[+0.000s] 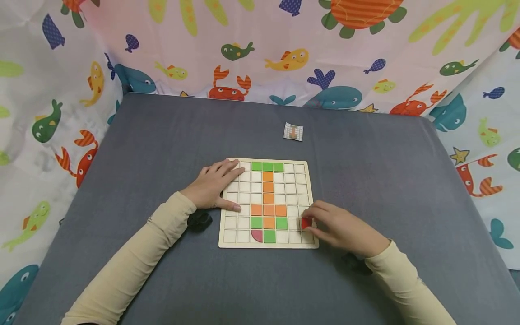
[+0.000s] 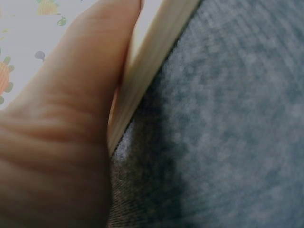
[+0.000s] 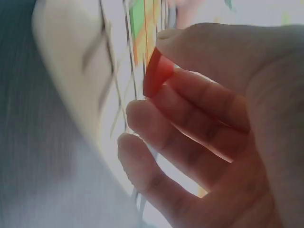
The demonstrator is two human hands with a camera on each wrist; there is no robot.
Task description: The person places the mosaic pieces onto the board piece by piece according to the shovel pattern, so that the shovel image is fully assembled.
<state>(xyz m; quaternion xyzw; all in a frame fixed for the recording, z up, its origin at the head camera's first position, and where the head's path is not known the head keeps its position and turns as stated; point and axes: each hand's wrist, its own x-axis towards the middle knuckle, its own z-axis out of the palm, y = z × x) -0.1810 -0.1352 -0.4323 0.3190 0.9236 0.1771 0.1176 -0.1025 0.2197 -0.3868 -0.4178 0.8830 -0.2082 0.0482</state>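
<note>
A wooden grid board [image 1: 239, 243] lies on the grey table, with green and orange square tiles set in its middle columns. One pink quarter-round tile [image 1: 257, 235] sits in the bottom row, left of a green tile [image 1: 270, 236]. My left hand [image 1: 211, 185] rests on the board's left edge, fingers straight and thumb spread; the left wrist view shows the thumb side against the wooden rim [image 2: 142, 76]. Over the board's right edge, my right hand [image 1: 343, 228] pinches a red tile [image 3: 159, 73] with a curved edge between thumb and fingers.
A small printed card [image 1: 293, 132] with a grid picture lies behind the board. The grey table [image 1: 170, 280] extends all around, and a curtain with sea animals [image 1: 195, 54] hangs along its back and sides.
</note>
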